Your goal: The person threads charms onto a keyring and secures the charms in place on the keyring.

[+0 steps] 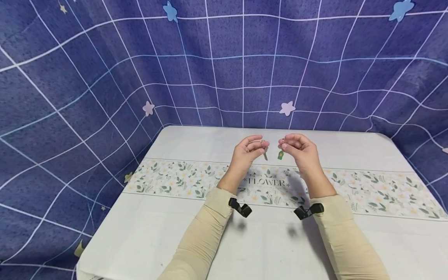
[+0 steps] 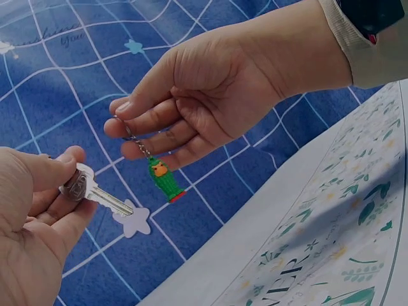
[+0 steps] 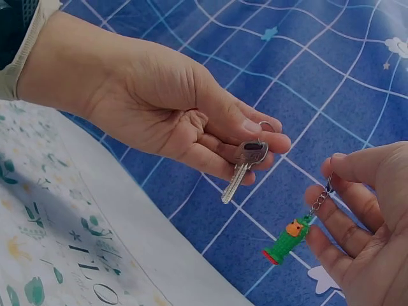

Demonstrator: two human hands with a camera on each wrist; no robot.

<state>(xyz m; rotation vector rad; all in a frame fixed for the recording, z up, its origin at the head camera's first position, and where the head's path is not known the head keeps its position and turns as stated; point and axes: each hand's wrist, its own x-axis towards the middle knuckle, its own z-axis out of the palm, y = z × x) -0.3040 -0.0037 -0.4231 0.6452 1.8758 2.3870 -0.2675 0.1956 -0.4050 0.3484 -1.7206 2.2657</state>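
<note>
Above the table, my left hand (image 1: 247, 153) pinches a metal key (image 3: 237, 175) by a thin ring (image 3: 266, 123) at its head, and the blade points down. Facing it across a small gap, my right hand (image 1: 303, 151) pinches the top ring of a keychain between thumb and index finger. From its short chain (image 3: 319, 201) hangs a small green figure charm (image 2: 165, 180) with an orange face and a red base. Key and charm are apart. In the head view the fingers partly cover both rings.
The table (image 1: 154, 229) has a white cloth with a floral band (image 1: 182, 181) lettered FLOWER. A blue grid-patterned curtain (image 1: 224, 70) with stars hangs behind it and at its sides. Each wrist carries a black strap mount (image 1: 240, 207).
</note>
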